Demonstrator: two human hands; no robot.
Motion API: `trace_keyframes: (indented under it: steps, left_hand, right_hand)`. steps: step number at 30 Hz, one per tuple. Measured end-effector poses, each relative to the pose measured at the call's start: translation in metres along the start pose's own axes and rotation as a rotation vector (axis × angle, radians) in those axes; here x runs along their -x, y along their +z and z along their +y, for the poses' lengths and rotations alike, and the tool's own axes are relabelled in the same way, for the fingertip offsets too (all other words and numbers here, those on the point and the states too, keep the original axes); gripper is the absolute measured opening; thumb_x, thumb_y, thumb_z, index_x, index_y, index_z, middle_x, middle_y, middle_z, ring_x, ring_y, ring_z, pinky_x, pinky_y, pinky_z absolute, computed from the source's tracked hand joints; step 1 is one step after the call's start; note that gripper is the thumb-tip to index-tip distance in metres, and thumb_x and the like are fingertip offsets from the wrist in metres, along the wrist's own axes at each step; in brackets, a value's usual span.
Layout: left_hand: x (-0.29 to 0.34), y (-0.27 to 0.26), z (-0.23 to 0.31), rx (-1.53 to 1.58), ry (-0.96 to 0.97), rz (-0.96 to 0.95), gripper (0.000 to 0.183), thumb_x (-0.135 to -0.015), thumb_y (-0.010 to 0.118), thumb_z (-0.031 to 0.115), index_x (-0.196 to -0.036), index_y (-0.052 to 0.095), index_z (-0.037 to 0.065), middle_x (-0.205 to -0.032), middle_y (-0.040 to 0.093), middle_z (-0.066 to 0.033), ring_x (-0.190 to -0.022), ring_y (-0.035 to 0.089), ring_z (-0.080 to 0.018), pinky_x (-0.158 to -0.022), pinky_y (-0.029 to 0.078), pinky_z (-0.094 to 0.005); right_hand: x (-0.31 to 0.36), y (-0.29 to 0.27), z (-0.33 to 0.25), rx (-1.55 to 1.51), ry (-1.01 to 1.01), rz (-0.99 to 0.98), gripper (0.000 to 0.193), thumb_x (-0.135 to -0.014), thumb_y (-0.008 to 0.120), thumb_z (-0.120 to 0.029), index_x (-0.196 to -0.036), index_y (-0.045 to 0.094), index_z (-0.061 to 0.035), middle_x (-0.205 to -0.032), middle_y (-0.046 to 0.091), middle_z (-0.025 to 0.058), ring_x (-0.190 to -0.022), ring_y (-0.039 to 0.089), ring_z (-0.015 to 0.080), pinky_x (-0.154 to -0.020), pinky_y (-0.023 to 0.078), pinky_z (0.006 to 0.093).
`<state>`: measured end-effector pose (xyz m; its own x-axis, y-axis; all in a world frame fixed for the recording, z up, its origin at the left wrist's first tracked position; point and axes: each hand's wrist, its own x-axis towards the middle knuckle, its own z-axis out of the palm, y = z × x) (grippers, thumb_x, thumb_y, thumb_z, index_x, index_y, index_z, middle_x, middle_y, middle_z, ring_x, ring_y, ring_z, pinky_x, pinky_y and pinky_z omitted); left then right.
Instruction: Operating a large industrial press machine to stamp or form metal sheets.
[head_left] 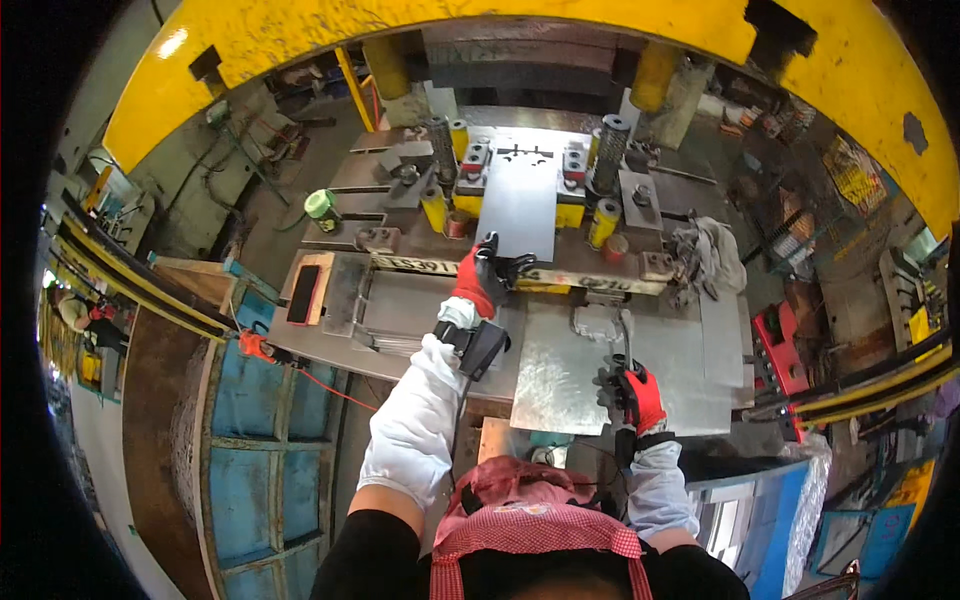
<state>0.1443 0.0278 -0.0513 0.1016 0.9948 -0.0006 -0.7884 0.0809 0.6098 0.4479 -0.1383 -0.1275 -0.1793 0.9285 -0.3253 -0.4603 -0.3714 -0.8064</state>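
Observation:
My left hand (484,278), in a red and black glove, is at the near left corner of a flat metal sheet (519,205). Its thumb and fingers appear to pinch that corner; the fingertips are partly hard to make out. The sheet lies in a press die (570,213), and dark cut-outs show near its far end. My right hand (634,396), gloved alike, is closed around a slim grey rod-like tool (627,338) pointing away from me. Beneath that hand is a wide shiny metal plate (560,370). White sleeves cover both forearms.
Yellow press framing (480,18) arches overhead. Beside the die are a green-lidded container (321,208) at left and a grey rag (708,255) at right. A dark phone-like slab (304,294) and stacked sheets (405,310) lie left. A blue metal bin (250,400) stands lower left.

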Motion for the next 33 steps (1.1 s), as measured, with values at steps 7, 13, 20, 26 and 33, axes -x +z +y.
trace_keyframes:
  steps: [7,13,20,26,33]
  left_hand:
    - [-0.057,0.012,0.013,0.077,-0.066,-0.026,0.040,-0.092,0.041,0.023,-0.119,0.041,-0.006,-0.110,0.054,-0.0245,-0.094,0.058,-0.0383,-0.081,0.053,-0.0445]
    - [-0.072,0.013,0.012,0.220,-0.263,0.266,0.042,-0.092,0.043,0.026,-0.124,0.039,0.000,-0.118,0.050,-0.0218,-0.105,0.052,-0.0378,-0.091,0.046,-0.0503]
    - [0.002,-0.021,0.046,-0.025,-0.259,-0.236,0.036,-0.092,0.046,0.032,-0.121,0.048,0.011,-0.110,0.057,-0.0134,-0.096,0.057,-0.0305,-0.080,0.049,-0.0406]
    - [0.183,-0.034,0.026,-1.036,-0.080,0.550,0.037,-0.084,0.062,0.018,-0.114,0.056,-0.001,-0.105,0.063,-0.0091,-0.094,0.060,-0.0177,-0.084,0.046,-0.0314]
    - [0.248,-0.173,0.035,-2.327,0.045,0.182,0.071,-0.077,0.053,0.025,-0.141,0.021,0.016,-0.145,0.020,-0.0110,-0.132,0.020,-0.0369,-0.102,0.024,-0.0507]
  right_hand:
    - [0.017,-0.014,0.006,0.105,-0.134,0.212,0.034,-0.087,0.051,-0.018,-0.117,0.049,-0.0027,-0.080,0.063,0.0146,-0.054,0.059,0.0201,-0.048,0.051,0.0337]
    - [0.028,-0.053,0.032,-0.165,-0.084,0.285,0.035,-0.087,0.053,-0.022,-0.118,0.046,-0.0093,-0.070,0.057,0.0115,-0.047,0.053,0.0199,-0.044,0.048,0.0350]
    - [0.025,-0.038,0.037,-0.120,-0.201,0.466,0.033,-0.086,0.057,-0.032,-0.111,0.048,-0.0115,-0.071,0.055,0.0107,-0.048,0.050,0.0208,-0.045,0.044,0.0353]
    - [0.026,-0.066,0.041,-0.297,-0.212,0.448,0.034,-0.084,0.059,-0.028,-0.113,0.049,-0.0143,-0.071,0.058,0.0129,-0.045,0.052,0.0214,-0.042,0.046,0.0360]
    - [0.025,-0.040,0.035,-0.252,-0.204,0.525,0.034,-0.081,0.063,-0.029,-0.106,0.048,-0.0110,-0.068,0.057,0.0120,-0.044,0.050,0.0208,-0.041,0.044,0.0352]
